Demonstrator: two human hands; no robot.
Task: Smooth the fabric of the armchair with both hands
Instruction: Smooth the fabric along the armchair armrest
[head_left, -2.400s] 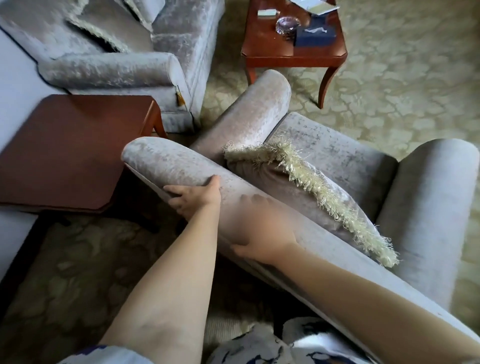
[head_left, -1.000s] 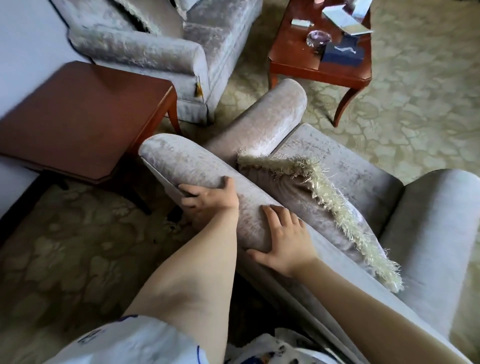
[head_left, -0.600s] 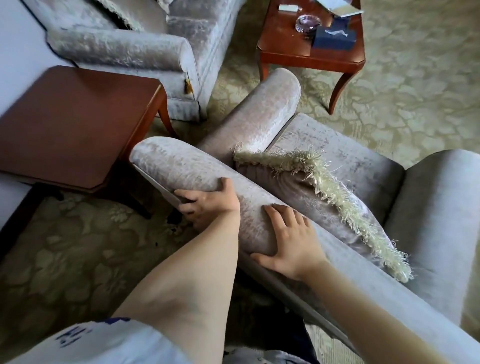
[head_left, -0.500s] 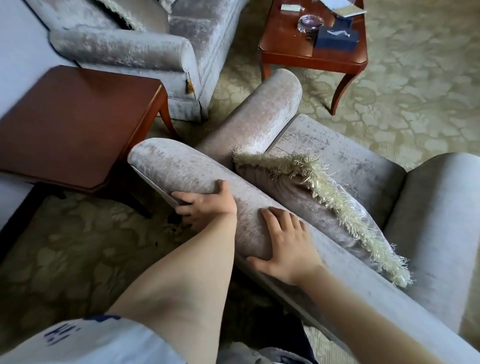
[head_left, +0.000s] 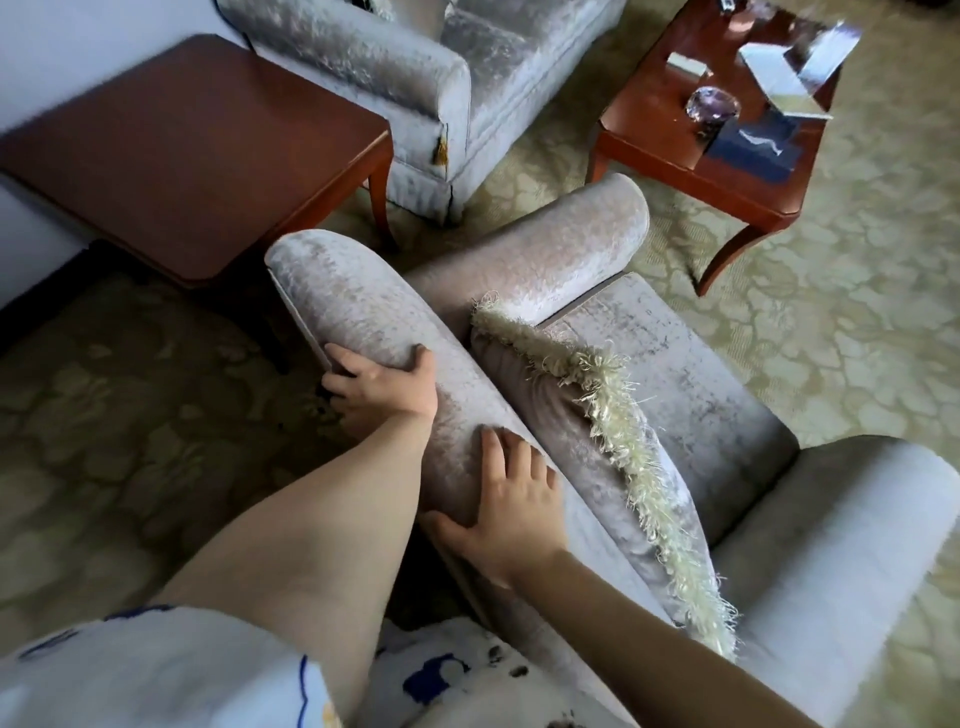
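At centre, the armchair stands on the carpet, viewed from behind and above, between a side table and a coffee table. Both hands lie on its rolled backrest. The left hand grips the rear edge, thumb on top and fingers curled over the piping. The right hand presses flat just beside it, fingers spread, holding nothing. A fringed cushion leans against the front of the backrest, near the right fingertips; whether it touches them cannot be told. The velvet-like cover is probably soft and yielding over firm padding, with a pile that marks under any stroke. The chair itself looks heavy and unlikely to shift. It is best handled with open palms sliding along the roll, one hand anchoring at the seam, clear of the fringe.
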